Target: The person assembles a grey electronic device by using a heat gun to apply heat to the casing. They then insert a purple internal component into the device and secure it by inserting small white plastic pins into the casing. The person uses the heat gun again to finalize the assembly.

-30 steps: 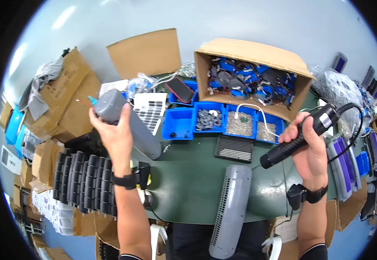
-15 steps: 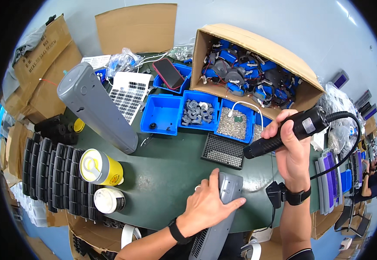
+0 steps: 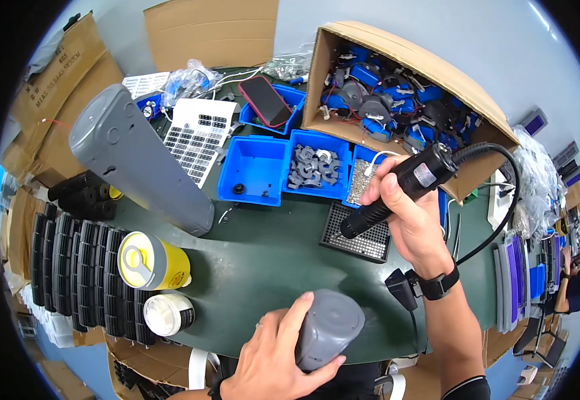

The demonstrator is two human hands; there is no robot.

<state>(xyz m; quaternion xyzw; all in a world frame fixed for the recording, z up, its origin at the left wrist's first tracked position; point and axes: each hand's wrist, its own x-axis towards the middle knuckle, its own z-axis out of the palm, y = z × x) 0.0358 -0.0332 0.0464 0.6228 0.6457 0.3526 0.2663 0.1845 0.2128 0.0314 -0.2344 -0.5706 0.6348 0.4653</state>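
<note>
My left hand (image 3: 273, 357) is wrapped round a grey plastic housing (image 3: 335, 323) at the table's near edge, its closed rounded end tipped up. In my right hand (image 3: 418, 230) is a black corded electric screwdriver (image 3: 425, 173), slanting down to the left. Its tip is over a black perforated screw tray (image 3: 377, 251), and whether they touch I cannot tell. Behind the tray, a blue bin of small screws (image 3: 359, 181) is partly hidden by my right hand. A second blue bin holds grey plastic brackets (image 3: 313, 167).
A taller grey housing (image 3: 145, 167) leans at left. Near it are a yellow-and-grey cup (image 3: 150, 260), a white jar (image 3: 169, 315) and black ribbed parts (image 3: 97, 267). A cardboard box (image 3: 423, 57) of blue-and-grey motors stands behind. The screwdriver's cable (image 3: 518, 193) loops right. Another person works far right.
My left hand has moved down toward me, and the housing's closed end has tipped up. The screwdriver has moved left, its tip coming over the perforated tray.
</note>
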